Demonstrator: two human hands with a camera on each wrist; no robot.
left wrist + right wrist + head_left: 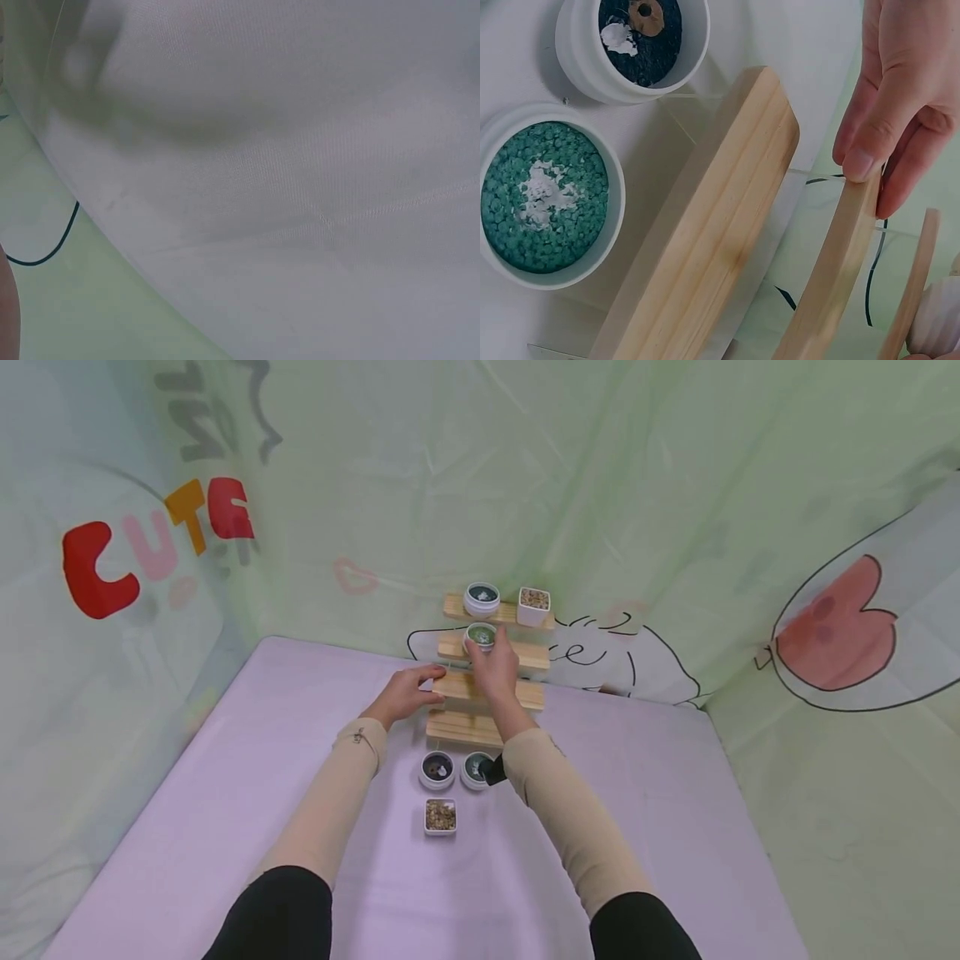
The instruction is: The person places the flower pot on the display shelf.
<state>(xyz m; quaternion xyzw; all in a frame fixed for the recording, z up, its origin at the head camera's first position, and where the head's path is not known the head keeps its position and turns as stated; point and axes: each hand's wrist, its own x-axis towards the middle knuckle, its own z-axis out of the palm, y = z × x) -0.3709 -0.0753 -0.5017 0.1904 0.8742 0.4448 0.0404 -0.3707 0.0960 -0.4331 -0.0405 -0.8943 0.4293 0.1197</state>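
One shelf [459, 686] pinched at its end by left hand [405, 695] | right hand [497, 675] clamped on white pot [481, 633], base hidden | nearer pot [472, 767] partly behind black piece [493, 770]

Green curtain [465, 468] with printed heart [832, 631]
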